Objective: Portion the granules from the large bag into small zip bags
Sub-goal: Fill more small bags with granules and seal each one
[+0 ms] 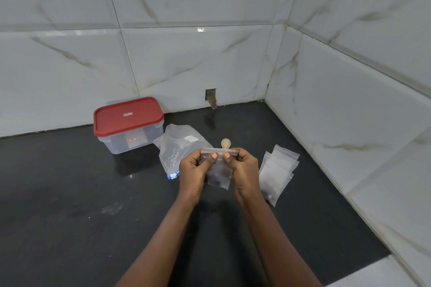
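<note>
**While both hands pinch the zip, one small bag nears closing**

Since dark granules already sit in the bottom of the pouch held at frame centre, the step in hand looks like sealing, not filling.

At middle left, a clear plastic box with a red lid stands on the black countertop against the tiled wall. Just right of it lies the large clear plastic bag, slack and crumpled, with its blue slider end toward the lower edge of the frame. It looks nearly empty, though I cannot tell for certain.

At centre, the left hand grips the small clear zip bag by its upper left corner, thumb on the front of the zip strip. Behind the bag's top edge, the bowl of a pale wooden spoon shows; its handle is hidden. The right hand pinches the upper right corner the same way, and the two thumbs nearly meet.

At centre right, a fanned pile of small clear bags lies flat, some showing dark contents at their lower ends.

Next, the thumbs probably need to press along the whole strip, keeping the bag upright so nothing spills, before it is laid with the pile.
</note>
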Action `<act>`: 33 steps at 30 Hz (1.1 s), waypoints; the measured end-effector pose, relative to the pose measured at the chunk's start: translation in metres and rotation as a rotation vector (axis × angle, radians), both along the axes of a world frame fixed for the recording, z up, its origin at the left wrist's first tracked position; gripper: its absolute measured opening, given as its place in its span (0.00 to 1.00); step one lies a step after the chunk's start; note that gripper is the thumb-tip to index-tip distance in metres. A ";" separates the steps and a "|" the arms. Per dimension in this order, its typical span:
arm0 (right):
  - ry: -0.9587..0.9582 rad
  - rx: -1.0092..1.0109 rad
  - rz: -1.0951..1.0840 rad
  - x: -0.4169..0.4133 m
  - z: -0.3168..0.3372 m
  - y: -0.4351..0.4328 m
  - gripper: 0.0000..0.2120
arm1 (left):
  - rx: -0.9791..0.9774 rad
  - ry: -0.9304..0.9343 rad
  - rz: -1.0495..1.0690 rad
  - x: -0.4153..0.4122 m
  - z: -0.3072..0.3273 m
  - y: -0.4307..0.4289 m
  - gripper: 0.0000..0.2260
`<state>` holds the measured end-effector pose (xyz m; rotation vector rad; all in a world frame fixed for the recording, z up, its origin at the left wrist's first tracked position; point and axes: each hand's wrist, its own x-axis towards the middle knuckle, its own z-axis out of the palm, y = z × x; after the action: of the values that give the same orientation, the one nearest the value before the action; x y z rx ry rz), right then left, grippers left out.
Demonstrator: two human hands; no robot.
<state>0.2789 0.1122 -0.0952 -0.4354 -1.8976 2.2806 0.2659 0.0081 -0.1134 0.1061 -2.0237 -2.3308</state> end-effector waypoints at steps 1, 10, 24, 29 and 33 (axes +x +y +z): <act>0.000 0.015 -0.006 0.000 0.000 0.001 0.09 | 0.002 -0.008 -0.005 0.000 0.001 0.000 0.02; 0.001 0.134 0.031 0.006 0.005 0.005 0.10 | 0.003 0.000 -0.035 0.005 0.005 0.006 0.02; -0.073 0.287 -0.138 0.020 -0.010 0.028 0.10 | -0.040 -0.010 0.010 0.002 -0.004 0.019 0.02; -0.144 0.232 -0.178 0.028 -0.017 0.047 0.13 | -0.119 -0.124 -0.008 0.001 -0.004 0.037 0.02; -0.250 0.176 -0.320 0.036 -0.024 0.065 0.13 | -0.203 -0.162 -0.075 0.000 -0.009 0.057 0.01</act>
<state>0.3148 0.1772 -0.1190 -0.9593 -1.9470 1.9115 0.2658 0.0654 -0.1227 0.2212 -2.3677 -2.2071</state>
